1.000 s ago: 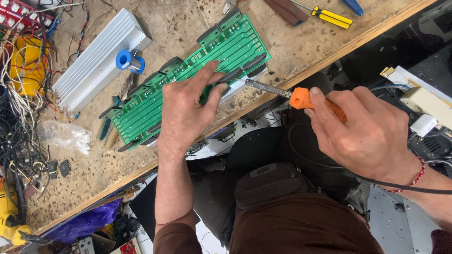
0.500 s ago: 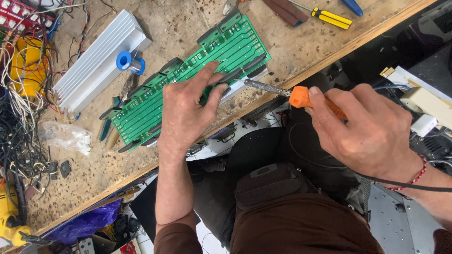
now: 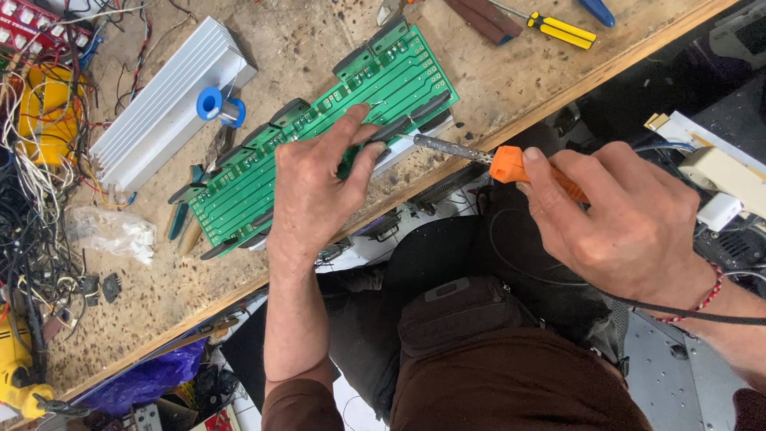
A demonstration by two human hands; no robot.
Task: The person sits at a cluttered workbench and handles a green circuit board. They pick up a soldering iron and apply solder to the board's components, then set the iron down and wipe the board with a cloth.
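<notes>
Heat sink: a ribbed white aluminium block point(image 3: 167, 108) lies far left on the worn wooden bench point(image 3: 519, 76), a blue solder spool point(image 3: 214, 104) beside it.
Circuit board: the long green printed board point(image 3: 319, 144) lies aslant mid-bench, unmoved from a second ago.
Left hand: the left hand point(image 3: 315, 187) presses flat on the board, fingers spread, gripping nothing.
Soldering iron: the orange-handled iron point(image 3: 511, 164) keeps its tip at the board's near edge, just beside the left fingertips.
Right hand: the right hand point(image 3: 630, 223) is clenched round the iron's handle.
Change: hardly any; the work looks held steady at one joint.

An electronics repair workshop.
A scarred, burn-flecked wooden tabletop point(image 3: 511, 80) carries a green circuit board point(image 3: 319, 152), a ribbed aluminium heat sink point(image 3: 159, 112), a solder spool point(image 3: 215, 104), screwdrivers point(image 3: 558, 30) and tangled wires point(image 3: 32, 199); an orange-handled soldering iron point(image 3: 495, 160) is in use.
</notes>
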